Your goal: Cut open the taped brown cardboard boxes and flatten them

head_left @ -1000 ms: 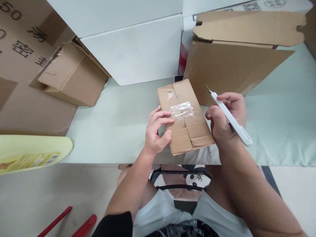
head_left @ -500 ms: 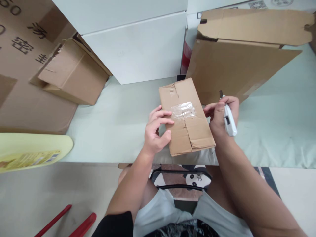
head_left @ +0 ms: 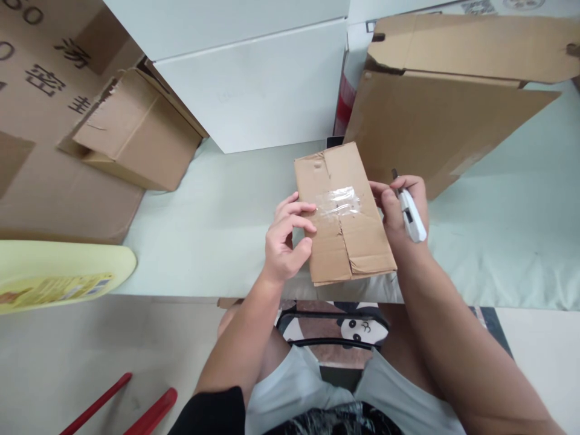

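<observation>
With the left hand [head_left: 284, 244], steadied the small carton [head_left: 367, 232] along its left side, open and lightly curved, fingertips over the top face and thumb by the edge, not clenched around anything. With the right hand [head_left: 393, 219], gripped the white cutter [head_left: 413, 222], dark tip pointing away from the body; brought extended fingers up to the carton's right edge, touching or nearly so, too close to tell. Lay askew, that little box, near the front of the pale green cloth [head_left: 212, 229], just before the tall open carton [head_left: 435, 127]. Looked light enough to skid under a sideways push, so seemed to need a steadying palm or fingers. Seemed stiff along the folded edges, softer and easier to dent near the worn centre seam [head_left: 345, 243], with creases showing at the near end. Across the middle, shone with clear tape [head_left: 341, 200], wrinkled and probably slick under a fingertip. Best held, by the look of it, low on both long sides, well clear of the seam and of the blade's likely path. Gave no view of the contents, so left real weight and fragility impossible to tell; called for gentle pressure, no squeezing.
</observation>
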Demonstrator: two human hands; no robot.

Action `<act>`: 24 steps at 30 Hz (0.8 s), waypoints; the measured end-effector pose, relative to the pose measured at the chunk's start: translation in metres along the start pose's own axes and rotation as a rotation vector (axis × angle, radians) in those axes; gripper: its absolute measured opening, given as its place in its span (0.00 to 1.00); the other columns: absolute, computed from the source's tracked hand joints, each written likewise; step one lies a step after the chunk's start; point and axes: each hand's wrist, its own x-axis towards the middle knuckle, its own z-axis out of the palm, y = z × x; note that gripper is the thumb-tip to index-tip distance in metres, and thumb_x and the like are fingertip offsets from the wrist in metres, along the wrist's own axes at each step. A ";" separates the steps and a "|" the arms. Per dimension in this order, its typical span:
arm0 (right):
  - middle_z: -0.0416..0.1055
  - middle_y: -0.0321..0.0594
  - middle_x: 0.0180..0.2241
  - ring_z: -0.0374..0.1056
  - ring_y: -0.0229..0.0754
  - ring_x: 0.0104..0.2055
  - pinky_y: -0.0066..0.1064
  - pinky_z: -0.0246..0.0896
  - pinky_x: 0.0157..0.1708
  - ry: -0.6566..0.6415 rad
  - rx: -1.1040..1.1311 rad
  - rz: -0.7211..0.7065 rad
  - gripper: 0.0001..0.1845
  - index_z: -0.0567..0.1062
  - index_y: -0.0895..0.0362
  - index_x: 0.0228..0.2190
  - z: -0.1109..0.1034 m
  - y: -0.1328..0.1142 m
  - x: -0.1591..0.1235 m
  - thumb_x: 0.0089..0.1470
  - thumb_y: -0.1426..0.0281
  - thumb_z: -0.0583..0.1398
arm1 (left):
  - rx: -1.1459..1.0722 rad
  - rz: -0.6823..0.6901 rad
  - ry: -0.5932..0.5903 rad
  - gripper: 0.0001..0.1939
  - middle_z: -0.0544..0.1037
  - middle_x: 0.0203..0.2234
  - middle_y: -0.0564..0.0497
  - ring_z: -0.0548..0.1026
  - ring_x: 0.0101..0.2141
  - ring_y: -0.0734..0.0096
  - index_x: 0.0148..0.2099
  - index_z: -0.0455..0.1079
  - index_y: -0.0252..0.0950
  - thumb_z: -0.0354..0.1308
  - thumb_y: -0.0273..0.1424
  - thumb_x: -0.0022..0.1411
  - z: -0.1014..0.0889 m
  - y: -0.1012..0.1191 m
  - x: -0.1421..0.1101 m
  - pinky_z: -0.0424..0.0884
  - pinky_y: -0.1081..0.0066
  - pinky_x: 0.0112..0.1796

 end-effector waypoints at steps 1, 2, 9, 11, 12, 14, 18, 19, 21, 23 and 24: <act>0.81 0.42 0.44 0.79 0.49 0.54 0.44 0.71 0.46 0.019 0.010 0.021 0.17 0.58 0.48 0.42 0.000 0.000 0.000 0.65 0.52 0.57 | -0.012 -0.002 0.000 0.03 0.81 0.47 0.49 0.77 0.54 0.59 0.37 0.71 0.41 0.56 0.29 0.61 0.000 0.000 0.000 0.68 0.40 0.65; 0.81 0.42 0.44 0.79 0.49 0.53 0.45 0.71 0.46 0.033 0.016 0.027 0.17 0.59 0.48 0.42 0.000 -0.001 0.001 0.64 0.52 0.58 | -0.020 -0.001 -0.003 0.04 0.81 0.48 0.49 0.77 0.54 0.59 0.38 0.71 0.41 0.56 0.28 0.61 0.000 0.000 0.000 0.68 0.40 0.65; 0.81 0.44 0.45 0.81 0.50 0.49 0.49 0.74 0.47 0.004 -0.012 -0.017 0.17 0.58 0.46 0.39 0.001 -0.008 0.002 0.63 0.53 0.60 | -0.041 -0.008 -0.032 0.09 0.81 0.49 0.49 0.77 0.55 0.57 0.38 0.70 0.42 0.54 0.24 0.57 -0.001 0.001 0.000 0.68 0.40 0.65; 0.81 0.44 0.45 0.80 0.50 0.49 0.48 0.74 0.47 -0.007 -0.016 -0.024 0.17 0.58 0.46 0.39 0.001 -0.011 0.001 0.63 0.52 0.60 | -0.053 -0.008 -0.030 0.11 0.81 0.49 0.49 0.76 0.56 0.57 0.38 0.70 0.42 0.53 0.23 0.55 -0.001 0.000 0.000 0.68 0.40 0.65; 0.81 0.44 0.45 0.80 0.50 0.50 0.48 0.74 0.47 -0.012 -0.016 -0.027 0.17 0.58 0.46 0.39 0.001 -0.012 0.001 0.63 0.52 0.60 | -0.060 -0.009 -0.027 0.11 0.81 0.49 0.49 0.76 0.56 0.57 0.38 0.70 0.42 0.53 0.23 0.54 -0.001 0.000 -0.001 0.68 0.40 0.65; 0.80 0.44 0.45 0.80 0.50 0.49 0.48 0.74 0.48 -0.013 -0.013 -0.025 0.17 0.59 0.46 0.39 0.002 -0.013 0.001 0.62 0.53 0.60 | -0.073 -0.013 -0.020 0.13 0.81 0.49 0.49 0.76 0.56 0.57 0.38 0.71 0.42 0.53 0.23 0.52 0.000 0.000 -0.001 0.67 0.40 0.65; 0.80 0.44 0.43 0.79 0.50 0.47 0.50 0.74 0.47 0.005 -0.016 -0.016 0.18 0.59 0.46 0.38 0.003 -0.013 0.002 0.61 0.53 0.62 | -0.068 -0.011 -0.032 0.14 0.81 0.50 0.49 0.75 0.57 0.56 0.39 0.70 0.42 0.52 0.23 0.50 0.001 0.000 -0.001 0.67 0.40 0.66; 0.80 0.44 0.43 0.79 0.51 0.46 0.50 0.74 0.46 0.014 -0.024 -0.017 0.18 0.59 0.46 0.37 0.003 -0.012 0.002 0.61 0.53 0.62 | -0.057 -0.009 -0.036 0.14 0.80 0.50 0.49 0.75 0.57 0.56 0.39 0.70 0.42 0.52 0.23 0.51 0.001 0.001 -0.001 0.67 0.40 0.66; 0.80 0.43 0.42 0.79 0.51 0.45 0.50 0.74 0.45 0.029 -0.036 -0.022 0.18 0.59 0.46 0.37 0.003 -0.010 0.002 0.61 0.52 0.62 | -0.041 -0.005 -0.040 0.13 0.80 0.50 0.49 0.76 0.57 0.56 0.39 0.69 0.42 0.51 0.24 0.52 0.001 0.002 -0.001 0.67 0.40 0.65; 0.80 0.42 0.40 0.78 0.50 0.44 0.49 0.74 0.44 0.029 -0.040 -0.020 0.17 0.60 0.46 0.38 0.002 -0.008 0.002 0.60 0.52 0.62 | -0.038 -0.007 -0.041 0.13 0.80 0.50 0.49 0.75 0.57 0.56 0.39 0.69 0.42 0.51 0.24 0.52 0.002 0.002 -0.001 0.67 0.41 0.66; 0.79 0.42 0.40 0.78 0.50 0.43 0.49 0.74 0.43 0.028 -0.040 -0.017 0.17 0.60 0.46 0.37 0.002 -0.007 0.002 0.60 0.53 0.62 | -0.040 -0.008 -0.040 0.13 0.80 0.49 0.49 0.75 0.57 0.56 0.39 0.69 0.42 0.51 0.24 0.52 0.002 0.002 -0.001 0.66 0.41 0.66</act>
